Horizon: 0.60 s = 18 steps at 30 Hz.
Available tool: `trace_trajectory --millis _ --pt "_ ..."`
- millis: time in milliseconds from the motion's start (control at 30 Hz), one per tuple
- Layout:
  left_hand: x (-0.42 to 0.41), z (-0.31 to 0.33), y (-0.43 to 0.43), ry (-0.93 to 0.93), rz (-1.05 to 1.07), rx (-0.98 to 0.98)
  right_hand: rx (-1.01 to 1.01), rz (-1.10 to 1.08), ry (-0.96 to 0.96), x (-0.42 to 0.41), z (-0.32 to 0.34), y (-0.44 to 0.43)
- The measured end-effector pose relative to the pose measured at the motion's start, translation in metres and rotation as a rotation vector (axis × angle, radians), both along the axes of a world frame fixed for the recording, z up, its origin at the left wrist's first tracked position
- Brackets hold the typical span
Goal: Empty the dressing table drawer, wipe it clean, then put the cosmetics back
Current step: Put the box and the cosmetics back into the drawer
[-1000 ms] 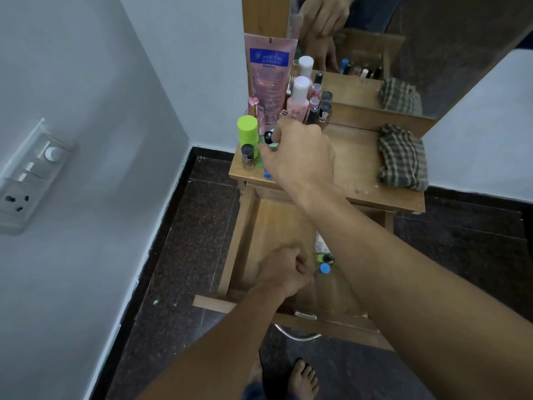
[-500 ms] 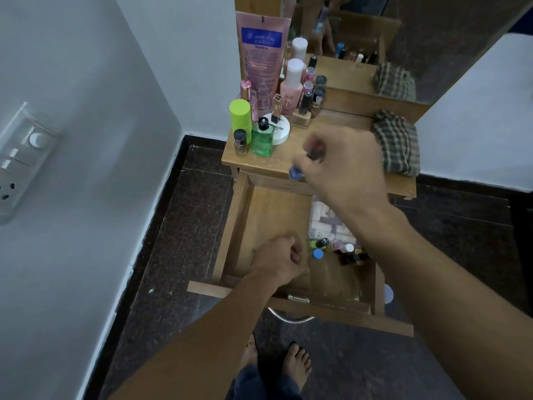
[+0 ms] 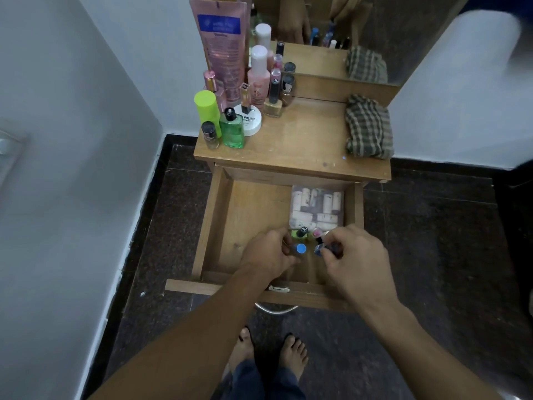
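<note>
The wooden drawer of the dressing table stands pulled out. At its right lie a clear pouch of small white tubes and several little bottles. My left hand is inside the drawer near the front, fingers curled against a blue-capped bottle. My right hand is just right of it and pinches a small dark nail polish bottle low over the drawer. On the tabletop at the back left stand more cosmetics: a pink tube, green and pink bottles, a white jar.
A checked cloth lies bunched at the tabletop's right. A mirror rises behind the table. White walls close in on both sides. My bare feet stand on dark stone floor below the drawer front.
My right hand picked a small bottle from the cluster on the tabletop and brought it down into the drawer beside my left hand, which stayed in place.
</note>
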<state>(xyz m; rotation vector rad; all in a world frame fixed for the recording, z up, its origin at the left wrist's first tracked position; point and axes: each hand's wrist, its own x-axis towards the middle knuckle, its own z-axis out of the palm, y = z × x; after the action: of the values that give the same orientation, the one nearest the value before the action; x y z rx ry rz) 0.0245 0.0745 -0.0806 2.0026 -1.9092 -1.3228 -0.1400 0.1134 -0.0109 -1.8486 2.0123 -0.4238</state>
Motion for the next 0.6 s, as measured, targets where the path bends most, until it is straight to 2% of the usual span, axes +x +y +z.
trace_trajectory --millis 600 --pt "0.001 -0.005 -0.002 -0.004 0.021 -0.045 0.046 0.001 0.02 0.018 -0.038 -0.011"
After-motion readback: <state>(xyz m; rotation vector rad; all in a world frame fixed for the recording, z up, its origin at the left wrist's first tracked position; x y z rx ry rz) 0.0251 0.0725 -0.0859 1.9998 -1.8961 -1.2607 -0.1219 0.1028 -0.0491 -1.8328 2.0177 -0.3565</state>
